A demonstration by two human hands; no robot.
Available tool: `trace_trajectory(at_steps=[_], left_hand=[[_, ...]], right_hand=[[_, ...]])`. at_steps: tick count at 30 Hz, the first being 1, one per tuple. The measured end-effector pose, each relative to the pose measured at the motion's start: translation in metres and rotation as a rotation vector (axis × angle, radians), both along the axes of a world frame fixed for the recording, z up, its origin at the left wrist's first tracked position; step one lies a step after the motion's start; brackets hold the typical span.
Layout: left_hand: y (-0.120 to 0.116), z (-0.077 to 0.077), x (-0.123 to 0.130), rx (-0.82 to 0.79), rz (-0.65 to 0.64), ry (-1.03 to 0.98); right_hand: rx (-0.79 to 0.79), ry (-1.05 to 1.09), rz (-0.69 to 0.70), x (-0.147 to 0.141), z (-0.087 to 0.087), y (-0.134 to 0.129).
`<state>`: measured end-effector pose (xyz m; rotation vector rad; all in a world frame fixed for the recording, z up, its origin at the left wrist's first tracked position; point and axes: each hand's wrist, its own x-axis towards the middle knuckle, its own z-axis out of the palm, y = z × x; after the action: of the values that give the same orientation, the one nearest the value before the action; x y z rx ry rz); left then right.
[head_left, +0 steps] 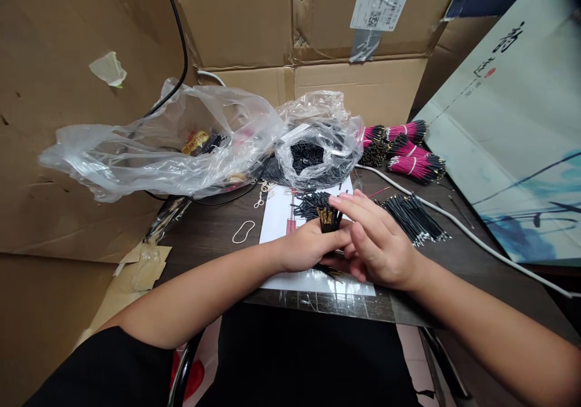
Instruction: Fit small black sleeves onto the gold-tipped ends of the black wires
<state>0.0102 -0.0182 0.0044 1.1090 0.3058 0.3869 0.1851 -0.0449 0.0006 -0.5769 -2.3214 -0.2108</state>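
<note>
My left hand (302, 246) is closed around a bundle of thin black wires (327, 218), whose gold-coloured tips point up over the thumb. More gold wire ends show below the hand. Close against the bundle is my right hand (384, 243), its fingers stretched out and apart, fingertips beside the gold tips. Whether it touches a single wire is hard to make out. Behind the bundle, a pile of short black sleeves (311, 204) lies on a white printed sheet (272, 228). Right of my right hand lies a row of black wires with silvery ends (415, 219).
A clear plastic bag (313, 171) holds many black pieces; a larger clear bag (181, 165) stands left. Pink wire bundles (415, 166) lie at the back right. Rubber bands (244, 231) lie on the dark table (218, 268). A white cable (476, 231) runs right; cardboard walls (236, 25) enclose the back.
</note>
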Motion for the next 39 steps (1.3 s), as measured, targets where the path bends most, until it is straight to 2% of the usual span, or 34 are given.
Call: trace_trajectory(at_steps=[6,14,17,19,21,24,28,30,31,33,35,36,39], left_hand=[[0.003,-0.006,-0.001,-0.075,-0.105,0.03],[0.007,-0.013,0.004,-0.064,-0.087,-0.096],[0.011,-0.015,0.003,-0.08,0.011,-0.161],[0.017,-0.013,-0.001,-0.079,0.198,-0.193],[0.027,-0.009,-0.006,-0.059,0.399,-0.218],[0.041,-0.006,-0.014,-0.041,0.537,-0.157],[0.048,-0.009,-0.018,0.039,0.58,-0.055],[0.046,-0.012,-0.018,0.165,0.604,0.02],[0.045,-0.013,-0.019,0.284,0.619,0.066],[0.041,-0.014,-0.021,0.631,0.619,0.17],[0.039,-0.013,-0.024,0.977,0.528,0.267],[0.038,-0.012,-0.025,1.092,0.461,0.31],[0.038,-0.009,-0.028,1.253,0.324,0.4]], right_hand=[[-0.046,-0.019,0.053,0.0,0.002,0.002],[-0.116,-0.013,0.023,-0.002,-0.002,0.011],[-0.176,-0.087,0.005,0.0,0.011,0.016],[-0.254,-0.116,-0.129,0.007,0.022,0.021],[-0.252,-0.097,-0.313,0.019,0.028,0.029],[-0.214,-0.228,-0.541,0.037,0.021,0.042],[-0.276,-0.453,-0.632,0.044,-0.003,0.051],[-0.29,-0.489,-0.644,0.04,-0.011,0.053],[-0.284,-0.493,-0.651,0.038,-0.014,0.053],[-0.255,-0.5,-0.658,0.033,-0.016,0.054],[-0.226,-0.519,-0.651,0.029,-0.017,0.055],[-0.217,-0.531,-0.649,0.027,-0.017,0.054],[-0.201,-0.555,-0.653,0.023,-0.019,0.051]])
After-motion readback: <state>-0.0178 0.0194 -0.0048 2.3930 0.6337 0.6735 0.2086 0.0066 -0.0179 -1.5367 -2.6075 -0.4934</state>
